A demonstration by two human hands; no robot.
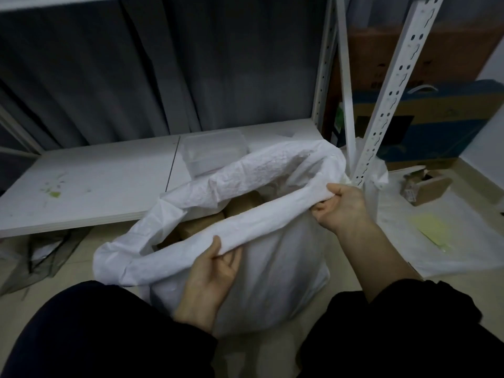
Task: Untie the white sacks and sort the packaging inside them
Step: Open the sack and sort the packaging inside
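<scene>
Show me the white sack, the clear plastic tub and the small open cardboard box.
white sack (272, 268): head view, its front wall below the rim.
clear plastic tub (215, 148): head view, its top face.
small cardboard box (432, 188): head view, its brown outer side.

1 sack (261, 268), mouth open. On the sack's near rim, 2 hands: left hand (210, 279) and right hand (341, 208), each gripping the fabric. Inside the sack, at least 3 brown boxes (242, 204); the rest hidden under folds, so no full count. Behind the sack, 1 shelf board (95, 186) with 1 clear tub (215, 152) on it. Behind and right of the sack, 2 slotted posts (392, 91), 1 blue carton (436, 126) and 1 brown carton (436, 50). Right of the sack, 1 small open box (428, 186) and 1 yellow sheet (431, 230). Left of the sack, 1 heap of dark mesh (46, 257).
</scene>
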